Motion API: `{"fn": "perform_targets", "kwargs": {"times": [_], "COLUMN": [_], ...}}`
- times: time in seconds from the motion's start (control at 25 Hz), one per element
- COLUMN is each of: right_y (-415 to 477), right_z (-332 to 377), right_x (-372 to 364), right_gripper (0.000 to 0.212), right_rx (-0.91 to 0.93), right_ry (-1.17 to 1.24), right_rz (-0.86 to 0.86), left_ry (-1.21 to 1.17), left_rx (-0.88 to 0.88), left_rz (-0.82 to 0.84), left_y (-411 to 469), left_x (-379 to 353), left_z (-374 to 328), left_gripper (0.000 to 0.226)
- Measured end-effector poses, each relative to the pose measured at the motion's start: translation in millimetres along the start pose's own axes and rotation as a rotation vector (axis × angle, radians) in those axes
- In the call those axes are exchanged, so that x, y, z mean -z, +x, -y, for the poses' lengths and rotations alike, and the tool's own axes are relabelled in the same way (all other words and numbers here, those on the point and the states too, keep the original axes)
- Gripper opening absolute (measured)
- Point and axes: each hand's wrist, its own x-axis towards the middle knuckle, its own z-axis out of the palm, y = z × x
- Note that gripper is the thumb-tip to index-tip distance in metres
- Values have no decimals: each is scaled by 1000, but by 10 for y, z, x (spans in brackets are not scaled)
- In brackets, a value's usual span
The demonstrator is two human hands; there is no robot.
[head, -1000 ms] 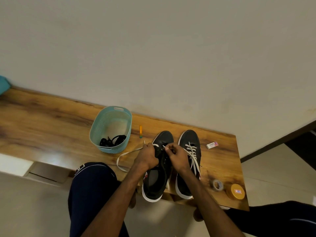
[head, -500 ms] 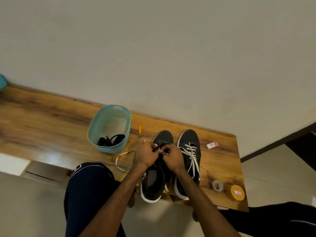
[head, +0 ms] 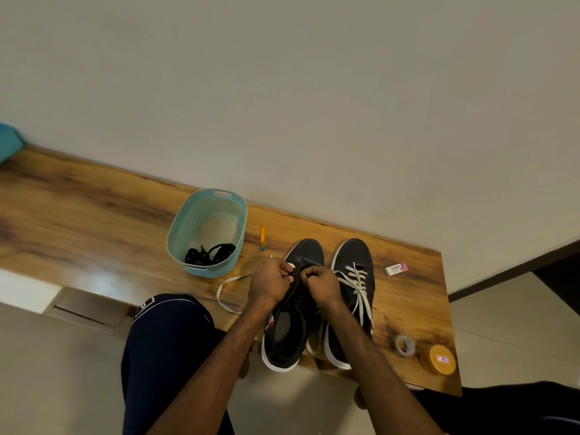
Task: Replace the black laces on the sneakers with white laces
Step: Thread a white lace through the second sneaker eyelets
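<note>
Two black sneakers stand side by side on the wooden table [head: 94, 221], toes toward the wall. The right sneaker [head: 356, 262] is laced with a white lace [head: 356, 281]. Over the front eyelets of the left sneaker [head: 306, 252], my left hand [head: 270, 282] and my right hand [head: 321, 282] meet, both with fingers curled and pinching the second white lace [head: 226, 290]; that lace loops out left onto the table. The eyelets under my fingers are hidden. Black laces [head: 208, 254] lie in the teal basket [head: 179, 233].
A small orange and green stick [head: 262, 238] lies between basket and sneakers. An eraser [head: 396, 269] sits right of the sneakers, a tape roll [head: 405, 345] and a yellow round tin [head: 441, 359] near the table's front right corner. My knees are below the table edge.
My hands have drawn closer together over the left sneaker's front eyelets. The loose lace end that stuck up by my left hand now lies lower.
</note>
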Motion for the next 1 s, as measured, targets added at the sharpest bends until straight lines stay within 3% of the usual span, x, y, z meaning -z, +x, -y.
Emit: {"fn": "perform_targets", "kwargs": {"times": [0.2,0.44,0.56,0.68,0.76,0.92,0.96,1.0], "right_y": [-37,-37,-84,-144,-190,-391,-445,-496], "right_z": [34,-10,-40,-101,-154,-97,-76,-68], "right_x": [54,7,32,6,-24,-38,-52,-66], "right_gripper": [42,19,27,17,20,37,38,38], "right_rx": [-10,30,73,171,189,198,205,211], "right_ry": [75,126,189,50,-85,-283,-291,-295], "right_rz": [92,60,106,81,-56,-147,-201,-271], "left_ry": [14,61,110,33,-248,-1262,-1385,-1350], "left_rx": [0,1,-15,14,80,253,284,284], "left_rz": [-5,-59,-109,-129,-167,-284,-293,-307], "left_y": [25,30,8,12,1,36,27,29], "left_x": [1,-34,-19,-17,26,351,433,458], "left_z": [16,17,-30,-5,-13,-160,-189,-182], "left_gripper": [14,13,16,15,13,20,22,21]}}
